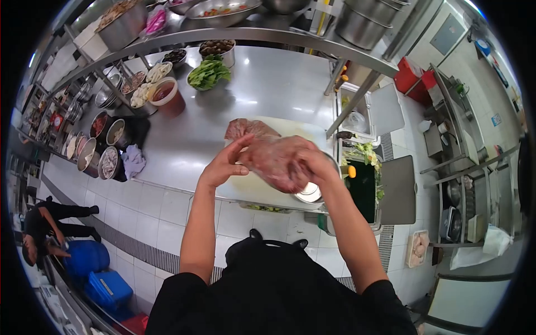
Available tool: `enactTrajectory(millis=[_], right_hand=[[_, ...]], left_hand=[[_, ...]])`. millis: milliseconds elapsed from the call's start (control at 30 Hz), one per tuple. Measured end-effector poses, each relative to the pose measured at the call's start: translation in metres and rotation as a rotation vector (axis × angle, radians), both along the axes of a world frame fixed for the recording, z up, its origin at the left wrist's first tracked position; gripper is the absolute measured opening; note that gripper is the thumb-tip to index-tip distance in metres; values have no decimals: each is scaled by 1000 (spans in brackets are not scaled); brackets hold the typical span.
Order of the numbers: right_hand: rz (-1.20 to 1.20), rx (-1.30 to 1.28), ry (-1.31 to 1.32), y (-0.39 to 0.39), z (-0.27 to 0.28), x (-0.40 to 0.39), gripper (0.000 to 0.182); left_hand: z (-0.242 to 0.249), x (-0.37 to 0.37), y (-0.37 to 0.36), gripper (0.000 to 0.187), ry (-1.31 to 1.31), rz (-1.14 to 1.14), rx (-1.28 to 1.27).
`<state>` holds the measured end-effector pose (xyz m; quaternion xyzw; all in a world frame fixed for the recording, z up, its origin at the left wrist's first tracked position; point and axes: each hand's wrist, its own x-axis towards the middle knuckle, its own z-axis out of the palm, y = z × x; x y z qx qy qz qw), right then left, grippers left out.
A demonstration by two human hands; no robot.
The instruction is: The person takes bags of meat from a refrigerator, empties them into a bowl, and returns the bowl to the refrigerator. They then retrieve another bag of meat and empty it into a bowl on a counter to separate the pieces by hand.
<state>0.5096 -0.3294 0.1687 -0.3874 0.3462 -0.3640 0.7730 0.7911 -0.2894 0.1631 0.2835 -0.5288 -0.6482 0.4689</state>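
Above the white cutting board (pixel 296 127) I hold a large piece of raw red meat (pixel 273 162), slightly blurred. My right hand (pixel 314 161) grips its right end with bent fingers. At the other end, my left hand (pixel 224 163) curves around the meat, thumb below and fingers over the top. Another piece of raw meat (pixel 237 128) lies on the board just behind. Partly hidden under my right forearm is a round metal bowl (pixel 329 162) with something white near it. An orange-yellow handle (pixel 348 171) sticks out to the right of that wrist.
Leafy greens (pixel 208 75) fill a bowl at the back of the steel table (pixel 257 84). A tub of red liquid (pixel 167 99) and several ingredient bowls stand left. Overhead runs a steel shelf (pixel 251 34). Open bins (pixel 360 184) adjoin the right side. A co-worker (pixel 50 226) is at far left.
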Motion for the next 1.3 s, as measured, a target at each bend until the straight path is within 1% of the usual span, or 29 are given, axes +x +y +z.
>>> enactTrajectory(millis=[33,67,100,133,167,200,267,300,333,367,433,467,500,567,600,667,700,767,800,833,867,900,933,967,1100,1167,1200,1267,1300], right_hand=[[29,76,22,-5,-10,30,48],[56,149,44,-8,-18,57,52],[60,155,41,-11,-33,75,52],[52,-18,311,-12,-53,90,57],[44,-191,580,-10,-67,99,62],[49,-181,583,-5,-73,104,62],[223,-574,1009,5,-84,110,76],[230,-567,1016,8,-85,115,76],[171,-609,1137,13,-82,121,82],[105,-653,1256,14,-78,126,89],[145,-683,1319,14,-74,127,90],[180,-719,1375,12,-71,127,90],[174,-710,1379,14,-70,128,90],[118,-848,1453,16,-67,129,79],[110,-843,1459,14,-70,125,79],[54,-990,1419,8,-82,119,62],[47,-987,1422,3,-92,114,62],[44,-891,1564,-16,-108,111,46],[45,-900,1559,-22,-108,114,46],[48,-896,1542,-23,-110,114,40],[52,-885,1529,-22,-114,110,33],[54,-883,1533,-25,-109,108,33],[151,-867,1500,-26,-96,110,30],[251,-846,1461,-22,-86,112,28],[234,-871,1502,2,-62,128,21],[61,-796,1406,3,-64,130,23],[67,-793,1401,1,-67,130,23],[67,-617,1361,-17,-78,125,36],[70,-618,1357,-25,-85,126,36]], left_hand=[[2,13,4,79,-38,-22,219],[-8,24,6,79,-42,-16,223],[-31,34,8,77,-150,116,239],[-57,41,10,76,-258,244,257],[-83,43,15,69,-382,368,225],[-90,44,22,69,-380,366,237],[-104,38,31,60,-841,580,217],[-100,30,32,51,-867,656,170],[-101,25,35,51,-862,653,181],[-100,19,33,42,-847,682,192],[-94,3,37,28,-865,747,176],[-91,-1,36,28,-863,742,172],[-90,-6,37,27,-861,770,187],[-89,-16,39,26,-852,789,197],[-89,-21,41,26,-843,817,187],[-89,-24,45,25,-835,838,172],[-94,-22,48,25,-868,819,180],[-96,-18,48,25,-903,816,177],[-95,-19,51,30,-921,764,196],[-96,-21,55,36,-940,701,220],[-98,-21,59,36,-942,691,227],[-93,-20,59,45,-994,761,108],[-88,-19,60,55,-1047,829,-11],[-83,-19,55,72,-1087,769,48],[-75,-27,28,69,-1134,793,168],[-79,-28,26,67,-1260,724,146],[-81,-28,30,67,-1266,724,153],[-84,-29,41,69,-1199,799,209],[-92,-26,48,69,-1203,801,210]])
